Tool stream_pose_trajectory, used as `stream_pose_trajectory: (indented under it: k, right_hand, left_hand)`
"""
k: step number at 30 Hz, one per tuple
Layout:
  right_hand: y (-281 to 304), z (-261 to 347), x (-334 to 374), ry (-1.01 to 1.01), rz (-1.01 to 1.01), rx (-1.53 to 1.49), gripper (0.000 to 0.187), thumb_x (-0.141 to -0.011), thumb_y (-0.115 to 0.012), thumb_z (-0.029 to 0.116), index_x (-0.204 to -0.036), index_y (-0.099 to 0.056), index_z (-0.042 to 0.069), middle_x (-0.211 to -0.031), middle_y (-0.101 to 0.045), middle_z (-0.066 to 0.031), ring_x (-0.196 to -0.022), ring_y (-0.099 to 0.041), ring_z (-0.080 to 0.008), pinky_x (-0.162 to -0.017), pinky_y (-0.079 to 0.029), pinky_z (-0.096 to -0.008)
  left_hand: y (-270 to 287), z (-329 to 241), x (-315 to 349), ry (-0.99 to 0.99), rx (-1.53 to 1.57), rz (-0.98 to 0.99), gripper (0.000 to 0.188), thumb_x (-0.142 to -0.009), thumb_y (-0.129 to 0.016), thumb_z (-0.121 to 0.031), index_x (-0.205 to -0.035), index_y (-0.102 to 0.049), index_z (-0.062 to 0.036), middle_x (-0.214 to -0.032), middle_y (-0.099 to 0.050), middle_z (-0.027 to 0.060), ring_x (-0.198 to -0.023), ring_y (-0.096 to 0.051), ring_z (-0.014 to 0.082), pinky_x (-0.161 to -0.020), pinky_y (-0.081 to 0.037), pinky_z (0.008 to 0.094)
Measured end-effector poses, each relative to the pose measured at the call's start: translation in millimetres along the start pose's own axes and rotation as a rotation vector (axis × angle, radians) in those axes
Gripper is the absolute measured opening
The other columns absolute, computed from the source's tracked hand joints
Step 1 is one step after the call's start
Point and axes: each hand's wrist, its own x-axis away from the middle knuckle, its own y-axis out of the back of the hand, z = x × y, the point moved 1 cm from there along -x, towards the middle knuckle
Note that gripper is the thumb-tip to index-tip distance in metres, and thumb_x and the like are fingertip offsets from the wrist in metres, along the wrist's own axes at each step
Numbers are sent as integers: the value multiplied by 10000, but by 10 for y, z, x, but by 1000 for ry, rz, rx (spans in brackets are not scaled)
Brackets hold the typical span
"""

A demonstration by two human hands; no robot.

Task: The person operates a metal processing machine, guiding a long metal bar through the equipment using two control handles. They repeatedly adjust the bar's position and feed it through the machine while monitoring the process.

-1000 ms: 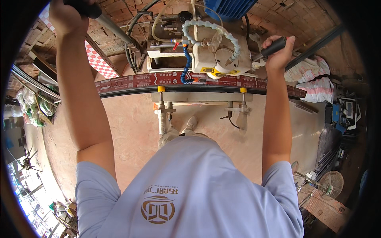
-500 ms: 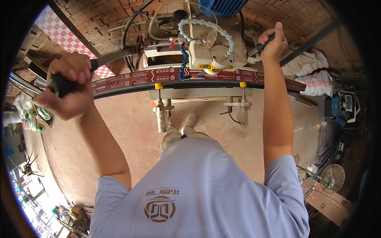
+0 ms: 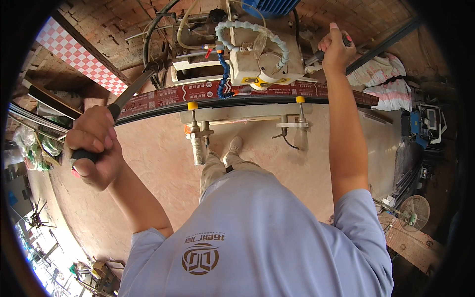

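My left hand point(image 3: 96, 143) is wrapped round the black grip of a long metal lever point(image 3: 137, 85), which runs from the left side of the machine point(image 3: 242, 69). Farther off, my right hand point(image 3: 339, 52) grips a second lever's black handle point(image 3: 348, 41) at the machine's right side, thumb stretched along it. Between the hands is the pale machine head, with a blue ribbed motor point(image 3: 274, 6) above. A long profile point(image 3: 163, 99) in red printed film lies crosswise under the head. Two yellow-capped clamps point(image 3: 193, 105) stand at its near edge.
A blue jointed hose point(image 3: 223, 74) and a pale jointed hose point(image 3: 252, 25) curve round the head. White sacks point(image 3: 388, 94) lie at the right, with a round fan point(image 3: 414, 214) nearer me. Long profiles point(image 3: 37, 116) and plastic bags point(image 3: 34, 148) are at the left.
My left hand has pulled its lever down and toward me, so the lever slopes more steeply. My right hand stays on its handle, slightly turned. The whole view has shifted a little.
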Motion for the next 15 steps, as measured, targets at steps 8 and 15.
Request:
stream_pose_trajectory:
  k: [8,15]
  right_hand:
    - [85,-72,-39,33,51,-11,308,-903,-653,95,-678,-446,62,-535,-467,-50,-436,-416,-145,-445,-357,-328]
    - [80,-64,-1,69,62,37,336,-882,-652,103,-638,-422,94,-532,-423,-29,-453,-403,-154,-494,-367,-335]
  left_hand:
    - [24,-52,152,3,-43,33,461,-914,-596,-497,-720,-454,-104,-612,-451,27,-585,-430,163,-635,-350,352]
    - [11,-59,256,-14,-42,14,390,-901,-601,-418,-713,-457,-109,-602,-455,29,-573,-424,163,-633,-347,353]
